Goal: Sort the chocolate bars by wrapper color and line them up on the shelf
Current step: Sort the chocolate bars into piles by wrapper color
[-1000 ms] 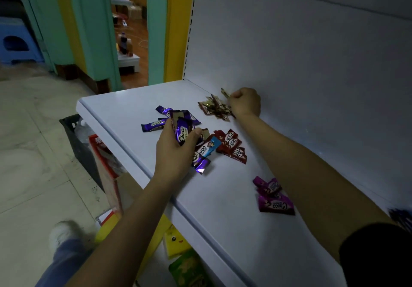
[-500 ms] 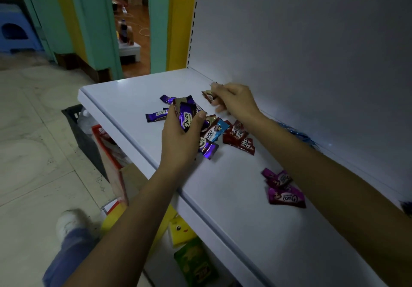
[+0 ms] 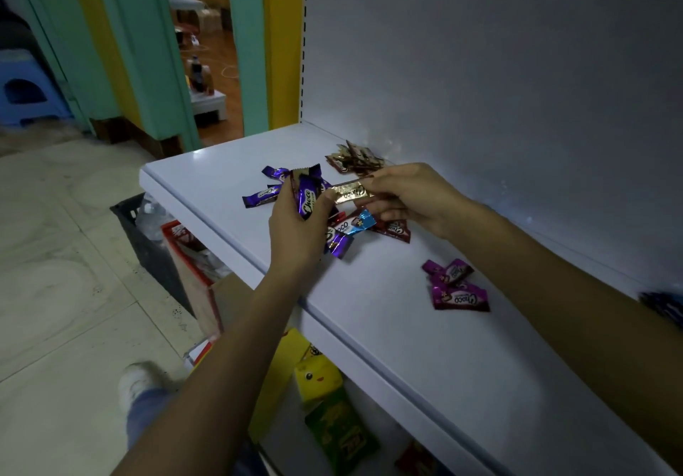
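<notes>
Fingers of L hand (image 3: 299,231) curled round purple bar (image 3: 308,196), held just above shelf (image 3: 406,346); R hand (image 3: 414,198) pinched gold bar (image 3: 349,192) beside it. Mixed bars (image 3: 354,226) lay under both hands, gold pile (image 3: 354,159) at back wall, magenta pair (image 3: 456,287) to R.

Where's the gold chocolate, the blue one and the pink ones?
gold bar (image 3: 349,192): head view, middle of its wrapper.
blue bar (image 3: 364,221): head view, its shiny blue end.
pink bars (image 3: 460,296): head view, the nearest wrapper's middle.
</notes>
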